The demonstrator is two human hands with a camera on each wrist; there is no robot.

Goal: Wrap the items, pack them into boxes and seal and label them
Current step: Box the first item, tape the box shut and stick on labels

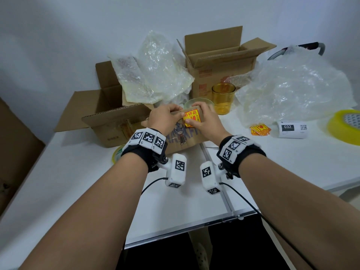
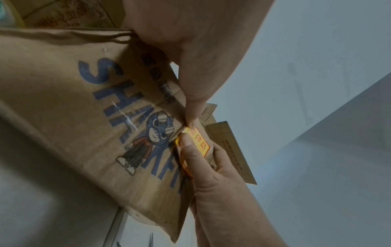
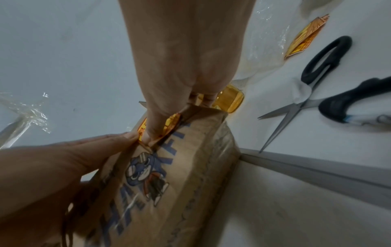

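Head view: closed printed box [image 1: 187,137] at bench [image 1: 78,191] centre, both hands on its top. Left hand [image 1: 165,117] at 9 o'clock of the yellow fragile sticker [image 1: 191,116], fingers curled over the box's far edge, thumb pressing the sticker's left edge. Right hand [image 1: 206,121] at 3 o'clock, fingers curled over the far edge, thumb on the sticker's lower part. Amber glass [image 1: 223,98] at 1 o'clock of the box, clear bowl [image 1: 196,103] just behind the hands. Two open cartons: one [image 1: 109,121] at 9 o'clock, one [image 1: 222,61] at 12 o'clock. Bubble wrap [image 1: 292,84] heaped at 2 o'clock, more [image 1: 153,71] at 11 o'clock. Spare stickers [image 1: 260,130], label roll [image 1: 292,129] and tape roll [image 1: 344,127] at 3 o'clock.

Left wrist view: blue lettering and a cartoon figure across the box [image 2: 74,100]; left thumb tip at the sticker's [image 2: 200,145] upper corner, right thumb flat along it.

Right wrist view: thumbs meeting on the sticker [image 3: 171,122] at the box's [image 3: 180,183] top edge; scissors [image 3: 313,90] lying open at 2 o'clock.
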